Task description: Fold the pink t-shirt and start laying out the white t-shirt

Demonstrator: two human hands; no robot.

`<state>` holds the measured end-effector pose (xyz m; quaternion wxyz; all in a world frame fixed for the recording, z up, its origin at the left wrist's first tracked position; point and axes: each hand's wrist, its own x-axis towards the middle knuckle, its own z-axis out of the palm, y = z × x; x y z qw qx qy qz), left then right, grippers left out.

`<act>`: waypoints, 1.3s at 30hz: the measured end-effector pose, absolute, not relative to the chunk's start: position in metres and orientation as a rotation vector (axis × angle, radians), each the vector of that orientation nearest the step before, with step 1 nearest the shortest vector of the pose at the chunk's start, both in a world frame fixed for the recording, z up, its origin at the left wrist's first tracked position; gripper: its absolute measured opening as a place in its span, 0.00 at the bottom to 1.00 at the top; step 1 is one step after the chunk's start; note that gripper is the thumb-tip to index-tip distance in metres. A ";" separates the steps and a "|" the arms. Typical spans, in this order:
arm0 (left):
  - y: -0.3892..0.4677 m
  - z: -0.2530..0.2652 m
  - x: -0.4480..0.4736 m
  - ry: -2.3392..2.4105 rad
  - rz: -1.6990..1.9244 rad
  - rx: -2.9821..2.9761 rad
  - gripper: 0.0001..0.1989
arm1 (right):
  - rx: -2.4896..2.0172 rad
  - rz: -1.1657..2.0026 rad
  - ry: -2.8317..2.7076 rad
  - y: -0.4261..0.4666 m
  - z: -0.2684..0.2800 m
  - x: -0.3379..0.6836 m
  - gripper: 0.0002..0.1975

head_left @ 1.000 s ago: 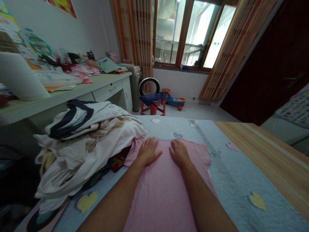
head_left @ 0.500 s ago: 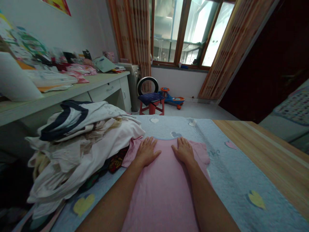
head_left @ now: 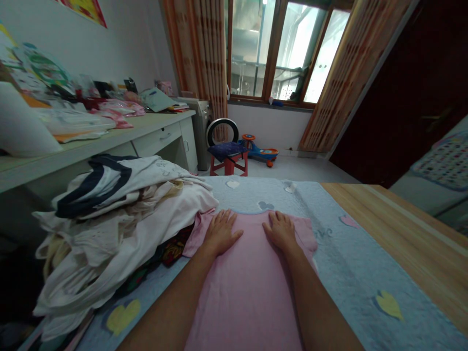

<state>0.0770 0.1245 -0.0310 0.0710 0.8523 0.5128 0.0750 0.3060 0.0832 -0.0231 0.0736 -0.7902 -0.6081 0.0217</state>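
The left hand's fingers (head_left: 224,217) lie straight and slightly spread, palm down on a pink T-shirt (head_left: 252,287), the thumb angled inward. The right hand (head_left: 282,233) rests the same way on the opposite shoulder, its fingers a little more bent, its thumb turned toward the left hand (head_left: 219,234). Bare shirt fabric shows between the two hands.

The T-shirt is spread flat, its blue-edged neckline toward the far edge of the bench (head_left: 387,224) and its lower part running out of view at the near side. Beneath it is a pale blue cloth (head_left: 351,287) with heart motifs, leaving a wood-grain strip along the bench's right edge.

Toward the left edge, just beside the shirt's left sleeve, a pile of crumpled clothes (head_left: 142,224) is heaped, mostly white. Beyond the far edge stand a red stool (head_left: 229,168) bearing a dark blue cushion (head_left: 224,150) and a blue-and-orange ride-on toy (head_left: 260,152).
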 end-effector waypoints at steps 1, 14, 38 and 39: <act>0.124 -0.031 0.077 1.541 0.224 2.562 0.34 | -2.390 0.086 -1.822 0.084 -0.024 0.308 0.29; 0.128 -0.038 0.077 1.552 0.223 2.594 0.34 | -2.366 -0.020 -1.719 0.083 -0.019 0.319 0.24; 0.127 -0.034 0.078 1.564 0.181 2.573 0.35 | -2.551 -0.141 -1.518 0.078 -0.014 0.330 0.20; 0.127 -0.034 0.078 1.564 0.181 2.573 0.35 | -2.553 -0.142 -1.523 0.078 -0.014 0.331 0.20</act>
